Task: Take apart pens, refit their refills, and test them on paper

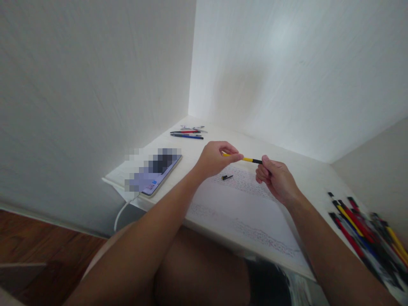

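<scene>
A yellow pen with a black end (247, 159) is held level above the desk between my two hands. My left hand (217, 158) pinches its yellow part between thumb and fingers. At the black end, my right hand (276, 175) is closed around the pen, hiding its tip. Below them lies a small black pen cap (227, 177), on a sheet of paper (242, 204) covered partly with handwriting.
Several pens (188, 135) lie at the desk's back left corner. A phone (159, 170) with a white cable (123, 212) rests near the left edge. Many more pens (353, 223) are heaped at the right. Walls (248, 63) enclose the desk.
</scene>
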The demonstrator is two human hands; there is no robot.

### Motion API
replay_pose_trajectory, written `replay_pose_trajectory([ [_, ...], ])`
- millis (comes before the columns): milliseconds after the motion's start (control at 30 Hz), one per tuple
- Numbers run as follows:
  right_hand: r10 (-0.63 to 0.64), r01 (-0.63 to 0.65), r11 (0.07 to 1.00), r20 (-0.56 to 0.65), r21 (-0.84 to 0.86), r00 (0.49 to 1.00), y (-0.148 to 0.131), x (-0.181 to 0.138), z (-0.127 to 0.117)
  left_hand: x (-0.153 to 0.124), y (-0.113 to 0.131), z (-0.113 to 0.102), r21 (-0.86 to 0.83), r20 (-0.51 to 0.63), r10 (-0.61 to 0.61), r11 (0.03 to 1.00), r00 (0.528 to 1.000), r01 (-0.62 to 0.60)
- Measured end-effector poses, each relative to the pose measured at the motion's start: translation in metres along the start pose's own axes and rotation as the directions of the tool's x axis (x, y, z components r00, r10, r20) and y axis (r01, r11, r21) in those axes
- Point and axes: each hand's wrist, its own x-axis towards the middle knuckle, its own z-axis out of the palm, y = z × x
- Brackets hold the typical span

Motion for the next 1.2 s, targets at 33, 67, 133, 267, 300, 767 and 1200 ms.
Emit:
replay_pose_trajectory([
  [33,-0.019,0.019,0.999,-0.005,-0.029,1.000,0.002,0.000,-0.001,0.000,0.001,-0.001,-0.029,0.030,-0.063,0.997,0.998,0.064],
  [67,-0.037,0.036,0.997,-0.007,-0.066,0.999,0.004,0.000,-0.003,-0.001,0.003,-0.002,-0.048,0.073,-0.120,0.991,0.990,0.123],
  [133,-0.064,0.063,0.988,-0.004,-0.142,0.998,0.008,0.001,-0.007,-0.003,0.006,-0.005,-0.046,0.161,-0.193,0.978,0.968,0.202],
  [267,-0.073,0.075,0.980,0.021,-0.183,0.997,0.012,0.001,-0.009,-0.006,0.011,-0.006,-0.004,0.181,-0.202,0.979,0.963,0.206],
  [300,-0.071,0.074,0.982,0.022,-0.171,0.997,0.011,0.001,-0.008,-0.006,0.011,-0.005,0.005,0.161,-0.189,0.982,0.969,0.191],
  [767,0.121,-0.131,0.982,0.081,0.135,0.989,-0.006,-0.003,0.002,-0.006,0.002,0.007,0.160,-0.008,0.282,0.947,0.959,-0.277],
  [1200,0.068,-0.072,0.997,0.095,0.041,0.993,-0.007,-0.005,0.005,-0.005,0.007,0.002,0.089,0.105,0.040,0.995,0.994,-0.049],
])
